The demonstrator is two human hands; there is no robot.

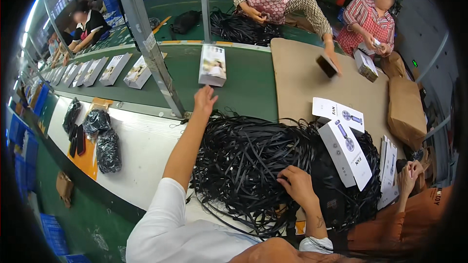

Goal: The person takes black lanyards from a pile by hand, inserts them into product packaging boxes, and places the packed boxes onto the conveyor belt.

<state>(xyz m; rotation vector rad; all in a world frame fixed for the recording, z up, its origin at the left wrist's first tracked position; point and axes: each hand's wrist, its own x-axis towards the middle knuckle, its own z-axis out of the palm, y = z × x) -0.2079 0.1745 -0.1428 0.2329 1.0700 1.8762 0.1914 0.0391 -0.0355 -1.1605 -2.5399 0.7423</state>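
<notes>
Nearest, the right hand (pixel 296 185) lies over a tangled heap of black wrist straps (pixel 253 151), fingers curled; whether its grip has closed on a strap cannot be told. To its right, white fan cartons (pixel 346 153) lean on the heap and limit sideways travel.

Further out, the left hand (pixel 205 101) reaches over the belt's near edge with its grip slack and fingers spread. The printed carton (pixel 212 68) stands on the green conveyor belt (pixel 248 80), just beyond the fingertips – contact cannot be confirmed. The step in hand is judged to be placing or adjusting this carton while the other hand works among the straps. The next move appears to call for a clean left-hand withdrawal and one strap teased free without snagging.

Room: bare belt lies right of the carton, up to the brown cardboard sheet (pixel 297 75). The steel post (pixel 151 48) restricts leftward movement – beyond it runs a row of cartons (pixel 114 69).
</notes>
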